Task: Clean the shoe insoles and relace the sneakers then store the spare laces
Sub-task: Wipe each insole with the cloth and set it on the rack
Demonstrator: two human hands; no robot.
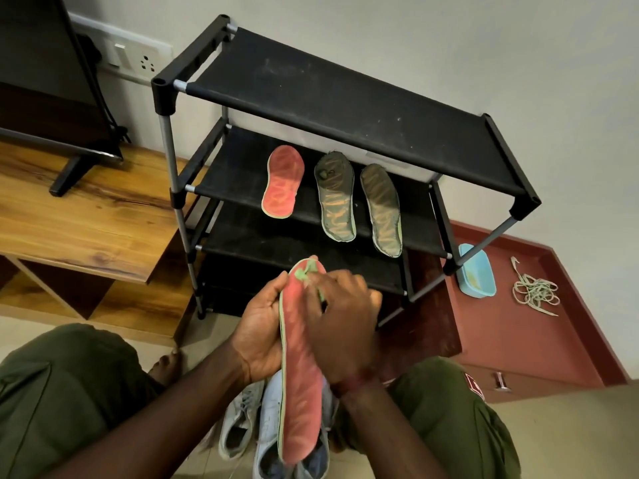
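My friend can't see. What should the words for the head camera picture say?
A person's left hand holds a pink-red insole while the right hand presses a green cloth on its tip. A second red insole and two dark insoles lie on a shelf of the black shoe rack; pale sneakers sit below the hands.

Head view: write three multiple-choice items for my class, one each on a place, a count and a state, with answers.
1. Where do the loose laces lie? A on the floor; B on the red-brown cabinet beside the blue tub; C in a drawer.
2. How many insoles lie on the rack? A two; B five; C three.
3. The held red insole is: A being wiped with a green cloth; B lying on the floor; C folded in half.
Answers: 1 B, they lie beside the tub; 2 C, one red, two dark; 3 A, the left hand holds it, the right hand holds the cloth against it.
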